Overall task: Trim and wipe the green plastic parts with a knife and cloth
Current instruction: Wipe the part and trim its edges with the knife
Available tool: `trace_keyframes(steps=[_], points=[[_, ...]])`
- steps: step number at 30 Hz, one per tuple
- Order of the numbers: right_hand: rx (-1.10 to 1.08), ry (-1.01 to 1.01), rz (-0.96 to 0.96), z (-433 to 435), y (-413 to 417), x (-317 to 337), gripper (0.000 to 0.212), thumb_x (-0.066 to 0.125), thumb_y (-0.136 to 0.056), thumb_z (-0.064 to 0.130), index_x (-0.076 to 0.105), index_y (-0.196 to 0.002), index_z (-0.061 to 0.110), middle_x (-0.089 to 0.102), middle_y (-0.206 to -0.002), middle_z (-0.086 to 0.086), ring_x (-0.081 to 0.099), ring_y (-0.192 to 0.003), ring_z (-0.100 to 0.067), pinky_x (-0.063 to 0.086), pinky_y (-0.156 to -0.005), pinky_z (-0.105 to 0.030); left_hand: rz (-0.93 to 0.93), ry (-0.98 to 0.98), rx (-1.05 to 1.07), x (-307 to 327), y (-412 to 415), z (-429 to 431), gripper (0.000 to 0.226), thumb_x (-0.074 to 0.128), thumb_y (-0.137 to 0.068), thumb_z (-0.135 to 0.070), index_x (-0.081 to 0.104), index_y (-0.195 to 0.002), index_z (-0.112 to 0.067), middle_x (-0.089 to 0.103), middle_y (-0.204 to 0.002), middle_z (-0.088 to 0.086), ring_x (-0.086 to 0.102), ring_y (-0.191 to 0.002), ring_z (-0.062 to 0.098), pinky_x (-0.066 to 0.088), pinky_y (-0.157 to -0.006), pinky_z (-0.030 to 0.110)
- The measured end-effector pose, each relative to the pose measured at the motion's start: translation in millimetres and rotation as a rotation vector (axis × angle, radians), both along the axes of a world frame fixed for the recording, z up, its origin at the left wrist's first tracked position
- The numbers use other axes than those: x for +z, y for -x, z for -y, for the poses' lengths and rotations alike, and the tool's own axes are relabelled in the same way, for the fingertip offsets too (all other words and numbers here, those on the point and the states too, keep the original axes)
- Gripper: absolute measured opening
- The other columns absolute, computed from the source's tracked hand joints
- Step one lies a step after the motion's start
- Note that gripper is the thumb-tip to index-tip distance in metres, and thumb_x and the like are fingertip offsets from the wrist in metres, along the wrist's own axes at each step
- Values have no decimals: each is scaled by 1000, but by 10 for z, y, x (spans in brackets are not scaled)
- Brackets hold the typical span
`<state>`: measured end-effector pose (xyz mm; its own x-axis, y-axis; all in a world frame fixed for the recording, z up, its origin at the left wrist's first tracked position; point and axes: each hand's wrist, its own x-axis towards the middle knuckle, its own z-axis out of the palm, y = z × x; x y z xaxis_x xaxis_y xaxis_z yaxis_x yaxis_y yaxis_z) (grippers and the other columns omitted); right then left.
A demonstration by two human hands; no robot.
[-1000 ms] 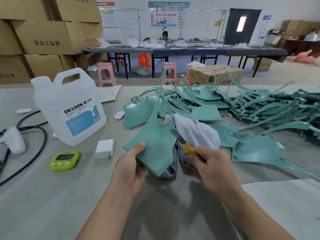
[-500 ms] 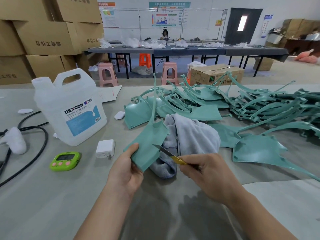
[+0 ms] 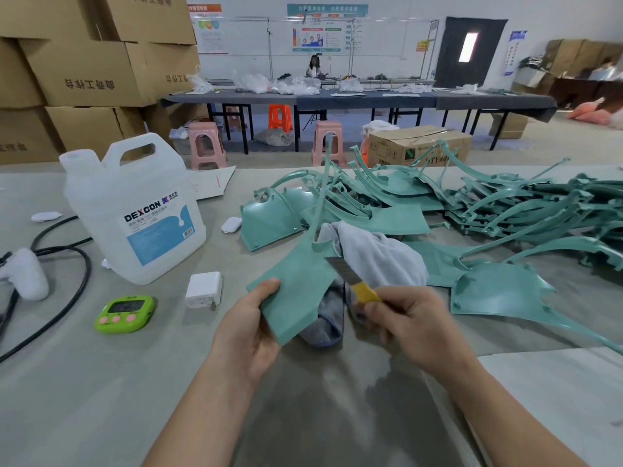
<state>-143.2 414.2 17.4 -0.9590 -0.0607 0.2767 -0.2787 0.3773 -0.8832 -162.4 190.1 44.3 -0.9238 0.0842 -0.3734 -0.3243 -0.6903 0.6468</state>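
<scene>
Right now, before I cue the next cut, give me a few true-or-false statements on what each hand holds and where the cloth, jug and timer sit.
1. The left hand grips a green part. True.
2. The right hand holds the cloth. False: it grips the yellow-handled knife; the cloth lies on the table behind the held part.
3. The white jug stands upright, left of the held part. True.
4. The green timer lies to the right of the pile of parts. False: it lies far to the left, in front of the jug.
</scene>
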Motion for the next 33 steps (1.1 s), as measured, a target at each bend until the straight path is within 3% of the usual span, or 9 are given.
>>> trace_keyframes(steps=[2,4,8,10,13,16,21,28,33], points=[[-115,72,-27,-62,43,3,13,69,-91,25,76,-81,20,61,-59,-15,49,-47,-18,42,-49,-39,-1,0,-1,7,-5,4,18,53,-100,-10,66,-110,-3,78,-87,14,75,-63,22,55,-43,27],[-219,112,-94,-117,64,16,27,68,-95,11,78,-78,29,61,-57,-12,48,-46,-19,42,-47,-40,-1,11,3,4,-8,0,19,54,-99,-9,66,-112,-2,78,-94,16,76,-67,23,56,-45,29],[-35,87,-100,-55,-19,63,10,71,-85,30,81,-87,33,63,-64,-13,45,-51,-20,39,-49,-36,2,1,40,-17,12,-25,30,55,-99,-8,62,-127,1,71,-122,20,69,-108,31,63,-66,43],[123,-36,19,12,-69,31,21,68,-83,41,80,-91,25,63,-65,-7,46,-56,-8,40,-54,-28,5,-10,35,-22,22,-33,31,55,-99,-8,61,-129,1,69,-124,20,65,-117,32,62,-71,43],[-13,-109,52,52,-44,3,19,69,-91,37,75,-84,20,60,-60,-3,46,-55,-7,41,-56,-29,4,-26,36,-47,36,-9,30,56,-99,-8,62,-128,0,71,-122,18,66,-116,31,61,-75,45],[-237,78,61,37,-2,52,24,68,-96,14,74,-74,19,63,-59,-11,48,-52,-17,43,-52,-38,-10,-32,65,-76,59,24,26,57,-99,-8,65,-123,-2,74,-116,15,71,-105,25,60,-77,42],[198,691,348,175,-108,152,15,74,-80,21,82,-84,9,78,-109,-5,73,-101,-20,59,-84,-29,-85,-41,116,-126,61,-75,16,56,-99,-6,67,-111,-8,79,-98,5,77,-81,14,61,-59,28],[-33,599,386,296,-84,91,26,64,-97,7,78,-76,10,79,-94,-9,72,-89,-23,59,-83,-37,-151,137,-82,-186,-42,-182,35,68,-73,-8,71,-107,-2,77,-105,13,76,-85,20,60,-62,29],[38,318,258,67,-51,184,34,62,-98,3,75,-70,18,64,-73,-1,52,-72,-13,40,-65,-26,-161,347,-202,-127,12,67,20,62,-92,-20,79,-96,-11,78,-103,7,75,-85,19,59,-74,34]])
